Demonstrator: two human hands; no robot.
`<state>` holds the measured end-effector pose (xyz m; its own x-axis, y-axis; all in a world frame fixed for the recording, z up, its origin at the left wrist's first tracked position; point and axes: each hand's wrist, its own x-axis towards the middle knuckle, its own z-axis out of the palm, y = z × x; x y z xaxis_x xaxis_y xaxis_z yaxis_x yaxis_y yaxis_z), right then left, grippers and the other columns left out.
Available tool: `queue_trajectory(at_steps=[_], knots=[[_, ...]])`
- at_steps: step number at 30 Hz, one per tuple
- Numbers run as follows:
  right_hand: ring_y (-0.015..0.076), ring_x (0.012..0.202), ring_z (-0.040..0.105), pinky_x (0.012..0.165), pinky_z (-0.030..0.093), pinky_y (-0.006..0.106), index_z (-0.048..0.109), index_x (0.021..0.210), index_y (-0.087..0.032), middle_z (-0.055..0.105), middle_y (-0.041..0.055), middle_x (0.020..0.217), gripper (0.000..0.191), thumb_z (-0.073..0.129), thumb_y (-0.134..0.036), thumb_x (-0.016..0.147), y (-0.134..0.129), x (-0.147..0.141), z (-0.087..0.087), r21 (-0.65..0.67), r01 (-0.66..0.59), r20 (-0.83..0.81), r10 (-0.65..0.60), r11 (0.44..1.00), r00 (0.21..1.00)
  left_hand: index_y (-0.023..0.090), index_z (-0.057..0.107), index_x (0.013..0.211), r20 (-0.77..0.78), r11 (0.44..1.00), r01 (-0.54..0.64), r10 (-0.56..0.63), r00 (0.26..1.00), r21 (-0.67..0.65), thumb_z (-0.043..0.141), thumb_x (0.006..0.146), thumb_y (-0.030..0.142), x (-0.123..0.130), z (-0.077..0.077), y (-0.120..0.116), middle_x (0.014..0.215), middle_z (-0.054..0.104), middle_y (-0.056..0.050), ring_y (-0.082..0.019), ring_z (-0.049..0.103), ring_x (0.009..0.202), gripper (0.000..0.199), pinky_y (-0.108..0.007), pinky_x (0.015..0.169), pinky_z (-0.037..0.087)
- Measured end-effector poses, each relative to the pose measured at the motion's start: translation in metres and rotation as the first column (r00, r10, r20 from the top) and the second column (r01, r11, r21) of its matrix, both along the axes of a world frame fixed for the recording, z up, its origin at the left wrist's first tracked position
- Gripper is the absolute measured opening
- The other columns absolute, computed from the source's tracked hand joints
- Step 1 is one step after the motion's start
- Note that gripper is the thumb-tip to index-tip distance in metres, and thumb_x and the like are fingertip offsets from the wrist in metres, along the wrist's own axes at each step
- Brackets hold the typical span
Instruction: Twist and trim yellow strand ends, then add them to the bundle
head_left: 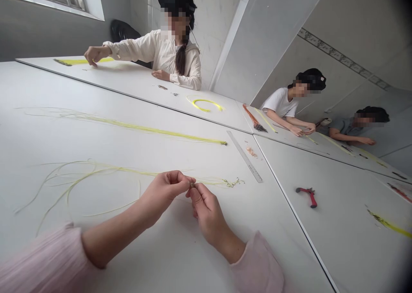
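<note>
Left hand and right hand together, 2-sided pinch on small metal bit (too small to identify). Yellow wire bundle lies just beyond, long axis left-right; right hand nearer its tangled end.

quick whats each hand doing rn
Left hand: closed, pinching a small brownish piece at the end of thin yellow strands.
Right hand: closed, pinching the same piece from the other side.
</note>
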<state>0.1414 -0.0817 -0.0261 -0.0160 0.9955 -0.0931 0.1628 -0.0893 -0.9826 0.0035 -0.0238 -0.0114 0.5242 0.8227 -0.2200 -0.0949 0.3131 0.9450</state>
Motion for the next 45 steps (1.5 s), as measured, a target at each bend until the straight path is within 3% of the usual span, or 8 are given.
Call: queue_trajectory(at_steps=[7,13,17,23,29,36,41,45], knots=[[0.0105,0.053,0.03,0.047,0.026,0.025,0.051,0.077,-0.02,0.035,-0.003,0.061,0.034,0.041,-0.05,0.089,0.003,0.002,-0.005,-0.007,0.036,-0.089,-0.037,0.999,0.995,0.02,0.057,0.062,0.012,1.0,0.002,-0.002,1.0,0.0,0.061,0.077,0.03,0.0,0.0,0.0,0.08,0.066,-0.003,-0.019,0.06,0.083,0.018,-0.034,0.08,0.046],[0.0086,0.052,0.028,0.045,0.025,0.023,0.057,0.087,-0.019,0.033,-0.0045,0.062,0.026,0.055,-0.045,0.083,0.009,0.007,0.002,0.034,0.152,-0.26,-0.138,0.988,0.956,0.023,0.068,0.081,-0.069,0.999,-0.034,0.036,0.997,0.026,0.062,0.077,0.043,0.0,0.004,-0.001,0.107,0.068,-0.006,-0.026,0.055,0.109,0.022,-0.04,0.096,0.038],[0.0071,0.049,0.027,0.042,0.023,0.023,0.06,0.089,-0.019,0.036,-0.0048,0.061,0.026,0.063,-0.041,0.078,0.014,0.009,0.006,0.086,0.168,-0.228,-0.145,0.982,0.963,0.024,0.071,0.083,-0.056,0.998,0.045,-0.042,0.998,0.051,0.06,0.079,0.045,0.001,0.008,-0.003,0.093,0.072,-0.005,-0.026,0.057,0.105,0.024,-0.038,0.097,0.037],[0.006,0.044,0.027,0.042,0.022,0.023,0.051,0.073,-0.019,0.031,-0.0073,0.055,0.027,0.061,-0.043,0.079,0.02,0.015,0.002,0.07,0.194,-0.187,-0.178,0.979,0.966,0.023,0.072,0.08,-0.052,0.995,0.084,-0.082,0.995,0.046,0.059,0.079,0.044,0.0,0.008,-0.002,0.092,0.072,-0.006,-0.026,0.058,0.101,0.025,-0.039,0.095,0.039],[0.006,0.046,0.025,0.042,0.02,0.023,0.049,0.074,-0.018,0.03,-0.007,0.057,0.028,0.06,-0.044,0.079,0.019,0.012,0.004,0.005,0.213,-0.221,-0.207,0.977,0.953,0.024,0.072,0.086,-0.06,0.999,-0.042,0.042,0.997,-0.01,0.063,0.077,0.044,-0.001,0.005,0.001,0.098,0.071,-0.006,-0.026,0.056,0.108,0.023,-0.04,0.1,0.035],[0.0065,0.048,0.023,0.044,0.02,0.023,0.046,0.068,-0.019,0.03,-0.0072,0.056,0.027,0.062,-0.038,0.078,0.019,0.006,0.008,-0.047,0.15,-0.289,-0.157,0.988,0.944,0.023,0.073,0.088,0.027,0.999,-0.029,0.03,0.999,-0.037,0.061,0.08,0.04,0.005,0.009,-0.005,0.096,0.072,-0.006,-0.024,0.06,0.099,0.022,-0.037,0.095,0.04],[0.0077,0.05,0.026,0.047,0.022,0.024,0.046,0.067,-0.018,0.032,-0.0063,0.056,0.028,0.063,-0.038,0.077,0.021,0.012,0.007,-0.042,0.143,-0.175,-0.148,0.989,0.973,0.025,0.07,0.088,-0.063,1.0,-0.028,0.027,0.998,-0.011,0.063,0.077,0.04,0.004,0.008,-0.003,0.099,0.071,-0.004,-0.024,0.058,0.102,0.02,-0.035,0.091,0.042],[0.0089,0.055,0.031,0.051,0.028,0.024,0.046,0.066,-0.018,0.037,-0.0051,0.059,0.028,0.063,-0.039,0.075,0.02,0.013,0.008,-0.033,0.127,-0.117,-0.13,0.991,0.985,0.022,0.068,0.077,-0.136,0.997,-0.051,0.058,0.989,0.055,0.064,0.075,0.041,0.003,0.008,0.0,0.088,0.069,-0.004,-0.023,0.06,0.09,0.019,-0.035,0.085,0.043]])
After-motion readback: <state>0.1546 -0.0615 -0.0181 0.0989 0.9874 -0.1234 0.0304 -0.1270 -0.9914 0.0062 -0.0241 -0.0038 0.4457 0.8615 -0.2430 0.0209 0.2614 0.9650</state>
